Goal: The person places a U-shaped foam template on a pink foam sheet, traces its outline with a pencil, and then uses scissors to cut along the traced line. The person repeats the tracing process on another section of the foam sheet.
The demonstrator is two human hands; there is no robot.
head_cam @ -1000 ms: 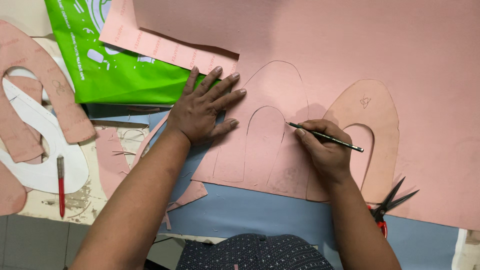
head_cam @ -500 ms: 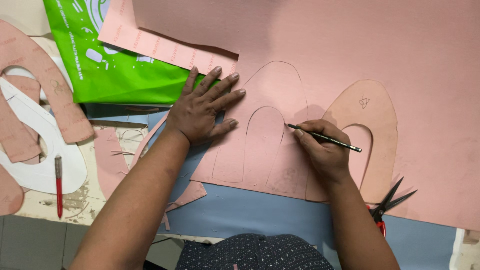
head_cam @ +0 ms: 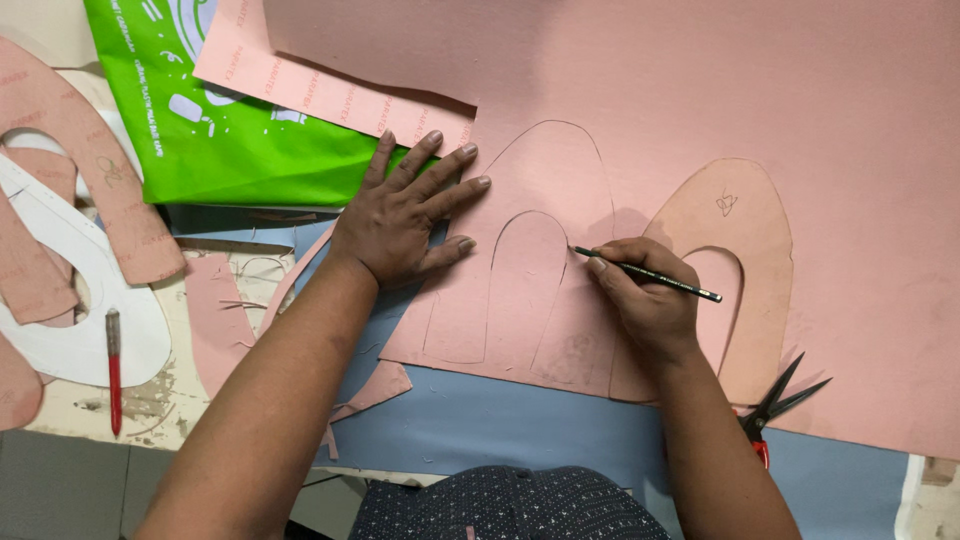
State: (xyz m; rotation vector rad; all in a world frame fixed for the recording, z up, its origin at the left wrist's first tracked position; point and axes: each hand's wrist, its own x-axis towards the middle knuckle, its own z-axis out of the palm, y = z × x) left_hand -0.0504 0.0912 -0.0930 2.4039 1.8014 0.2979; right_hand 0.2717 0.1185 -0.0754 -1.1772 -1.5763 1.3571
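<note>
left hand (head_cam: 405,218): fingers spread flat on pink sheet (head_cam: 700,110) | right hand (head_cam: 640,300): pencil (head_cam: 645,272) pinched, tip on drawn arch

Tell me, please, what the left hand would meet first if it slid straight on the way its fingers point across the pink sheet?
The left hand lies flat, fingers aimed up and to the right. Sliding on, it would first cross the pencilled arch outline on the pink sheet. Beyond that line only bare sheet shows, so nothing raised seems to block it.
</note>
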